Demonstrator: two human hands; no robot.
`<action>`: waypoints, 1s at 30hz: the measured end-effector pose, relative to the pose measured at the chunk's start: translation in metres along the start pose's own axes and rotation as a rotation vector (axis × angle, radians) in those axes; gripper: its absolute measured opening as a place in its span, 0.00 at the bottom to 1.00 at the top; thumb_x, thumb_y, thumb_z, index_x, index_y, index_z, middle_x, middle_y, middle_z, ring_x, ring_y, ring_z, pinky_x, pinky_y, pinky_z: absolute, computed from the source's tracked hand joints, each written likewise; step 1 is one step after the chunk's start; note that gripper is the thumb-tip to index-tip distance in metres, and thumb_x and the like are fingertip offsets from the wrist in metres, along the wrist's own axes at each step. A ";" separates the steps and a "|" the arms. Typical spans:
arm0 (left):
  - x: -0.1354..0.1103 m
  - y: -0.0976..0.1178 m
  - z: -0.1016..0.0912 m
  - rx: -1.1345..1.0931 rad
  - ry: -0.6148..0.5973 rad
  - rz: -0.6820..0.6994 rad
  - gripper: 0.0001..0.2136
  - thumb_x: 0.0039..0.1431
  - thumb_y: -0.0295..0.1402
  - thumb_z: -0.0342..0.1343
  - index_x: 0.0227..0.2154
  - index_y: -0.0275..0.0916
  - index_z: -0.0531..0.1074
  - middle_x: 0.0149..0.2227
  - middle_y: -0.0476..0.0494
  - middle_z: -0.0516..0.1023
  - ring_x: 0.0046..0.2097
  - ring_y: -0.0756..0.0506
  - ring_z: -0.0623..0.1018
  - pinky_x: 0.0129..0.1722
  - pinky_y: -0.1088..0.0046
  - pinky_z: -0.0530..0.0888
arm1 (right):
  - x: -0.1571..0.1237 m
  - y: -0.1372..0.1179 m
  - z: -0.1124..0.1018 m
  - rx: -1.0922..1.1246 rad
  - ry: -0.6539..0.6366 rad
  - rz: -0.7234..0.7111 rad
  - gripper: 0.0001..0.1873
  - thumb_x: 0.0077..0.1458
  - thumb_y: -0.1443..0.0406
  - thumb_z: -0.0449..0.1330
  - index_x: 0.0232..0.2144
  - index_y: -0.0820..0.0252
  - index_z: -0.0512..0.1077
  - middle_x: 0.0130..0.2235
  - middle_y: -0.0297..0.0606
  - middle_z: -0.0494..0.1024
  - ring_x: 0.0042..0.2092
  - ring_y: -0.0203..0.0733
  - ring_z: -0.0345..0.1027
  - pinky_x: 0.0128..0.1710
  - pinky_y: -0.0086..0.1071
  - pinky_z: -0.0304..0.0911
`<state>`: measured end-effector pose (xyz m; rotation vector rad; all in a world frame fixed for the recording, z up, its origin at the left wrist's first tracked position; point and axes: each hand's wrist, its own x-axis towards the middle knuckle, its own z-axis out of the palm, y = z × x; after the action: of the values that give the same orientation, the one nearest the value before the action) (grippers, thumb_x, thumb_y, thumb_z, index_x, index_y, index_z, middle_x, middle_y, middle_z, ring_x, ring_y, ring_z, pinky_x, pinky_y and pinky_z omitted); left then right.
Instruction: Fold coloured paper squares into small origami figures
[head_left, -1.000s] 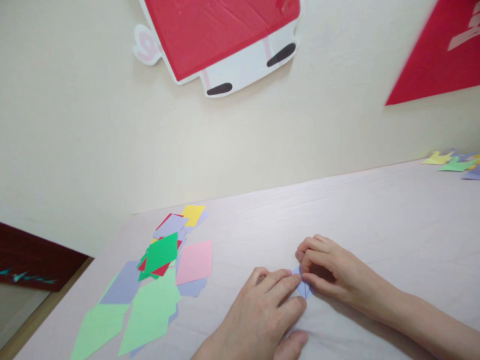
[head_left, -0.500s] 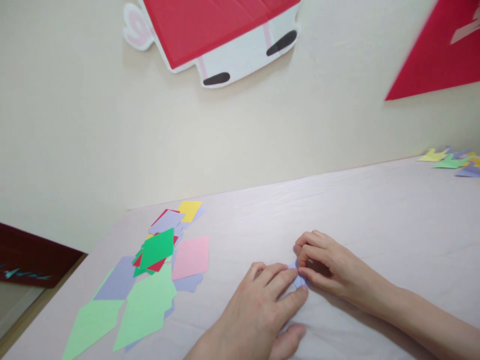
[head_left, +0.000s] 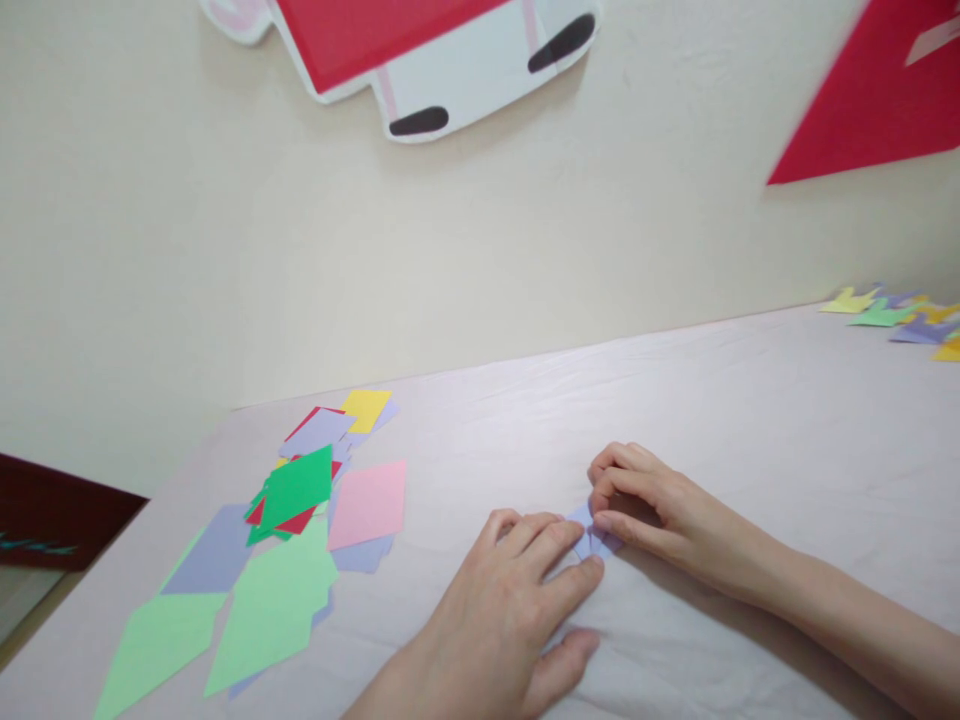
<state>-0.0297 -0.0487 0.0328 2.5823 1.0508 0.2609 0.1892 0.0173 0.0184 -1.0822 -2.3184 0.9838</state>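
Observation:
A small piece of lavender paper (head_left: 598, 543) with crease lines lies on the white-covered table, partly hidden under my fingers. My left hand (head_left: 525, 590) rests palm down at its left side, fingers apart, with the fingertips pressing on the paper. From the right, my right hand (head_left: 641, 505) has thumb and forefinger pinched together at the paper's right part, the other fingers curled. How much paper is between that thumb and finger is hidden.
Loose coloured paper sheets lie to the left: light green (head_left: 277, 600), dark green (head_left: 300, 490), pink (head_left: 369, 505) and yellow (head_left: 367, 410). Folded, pointed paper shapes (head_left: 885, 314) sit at the far right by the wall (head_left: 450, 260). A red-and-white cutout (head_left: 465, 90) hangs on it.
The view has shifted slightly. Both hands stay at the lavender paper; my left fingers have drawn back a little, and more of the paper shows between the hands.

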 end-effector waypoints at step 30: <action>0.003 -0.008 0.011 0.026 0.026 0.035 0.23 0.58 0.39 0.58 0.56 0.41 0.62 0.56 0.42 0.71 0.58 0.41 0.66 0.54 0.61 0.60 | 0.003 -0.005 0.010 -0.083 0.048 0.053 0.08 0.56 0.70 0.58 0.25 0.59 0.67 0.37 0.37 0.69 0.42 0.44 0.61 0.43 0.39 0.57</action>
<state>-0.0295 -0.0443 0.0198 2.6287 1.0257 0.2927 0.1789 0.0128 0.0157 -1.1920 -2.3212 0.8781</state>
